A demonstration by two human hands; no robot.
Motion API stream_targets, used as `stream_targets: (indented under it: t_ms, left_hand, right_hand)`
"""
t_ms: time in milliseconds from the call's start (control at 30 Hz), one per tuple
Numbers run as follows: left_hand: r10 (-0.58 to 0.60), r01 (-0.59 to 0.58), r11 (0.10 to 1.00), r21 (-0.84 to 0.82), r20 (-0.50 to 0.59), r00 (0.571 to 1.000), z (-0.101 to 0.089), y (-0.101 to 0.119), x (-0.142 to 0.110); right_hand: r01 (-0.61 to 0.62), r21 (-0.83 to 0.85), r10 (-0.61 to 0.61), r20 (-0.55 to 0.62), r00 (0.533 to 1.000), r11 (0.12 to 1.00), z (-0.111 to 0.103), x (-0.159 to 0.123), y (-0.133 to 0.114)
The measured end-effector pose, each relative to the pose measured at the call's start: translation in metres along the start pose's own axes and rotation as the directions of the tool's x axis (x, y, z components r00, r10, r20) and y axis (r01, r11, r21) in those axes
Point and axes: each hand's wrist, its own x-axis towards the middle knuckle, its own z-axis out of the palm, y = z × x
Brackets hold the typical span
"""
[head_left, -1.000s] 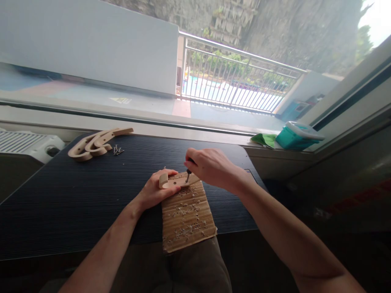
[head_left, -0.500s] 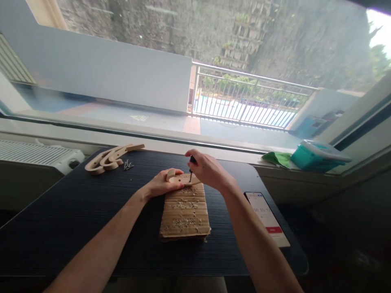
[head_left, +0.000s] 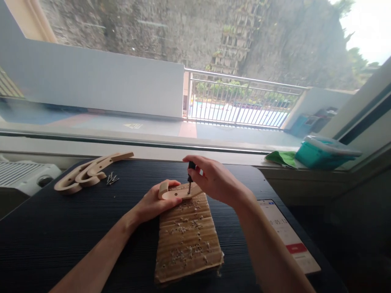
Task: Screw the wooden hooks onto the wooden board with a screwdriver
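A pale wooden hook point(head_left: 169, 194) with screw holes lies on the far end of a pitted cardboard block point(head_left: 189, 240). My left hand point(head_left: 157, 199) is closed around the curled end of the hook, pressing it onto the cardboard. Gripped in my right hand point(head_left: 210, 175) is a screwdriver point(head_left: 191, 173) with a black handle. It stands almost upright, its metal shaft reaching down to a hole in the hook. Whether a screw sits under the tip is too small to tell.
More wooden hooks point(head_left: 88, 169) lie at the table's far left, beside several loose screws point(head_left: 112, 178). A phone point(head_left: 290, 236) showing a timer rests at the right. On the sill stand a teal box point(head_left: 325, 152) and a green cloth point(head_left: 281, 158). A radiator point(head_left: 27, 175) is at left.
The camera view has shifted and come closer to the table. Both hands keep their grips, and the screwdriver's tip stays at the same hole in the hook.
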Motion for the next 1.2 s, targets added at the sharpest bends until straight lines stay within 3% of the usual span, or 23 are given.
stream_targets:
  t_ms: [500,733,1200]
  left_hand:
    - [-0.077,0.077,0.997,-0.002,0.005,0.997,0.001,0.011,-0.004]
    - [-0.066,0.066,0.998,-0.016,0.004,0.998,0.002,0.006,-0.004]
    - [-0.086,0.086,0.995,-0.051,0.005,0.996,0.003,0.007,-0.005]
  right_hand:
    - [0.024,-0.03,-0.027,-0.111,0.993,0.999,0.005,0.005,0.013]
    - [0.1,0.075,-0.092,-0.106,0.99,0.992,0.002,0.002,0.014]
    - [0.056,0.092,-0.04,-0.174,0.984,0.994,0.003,0.005,0.022]
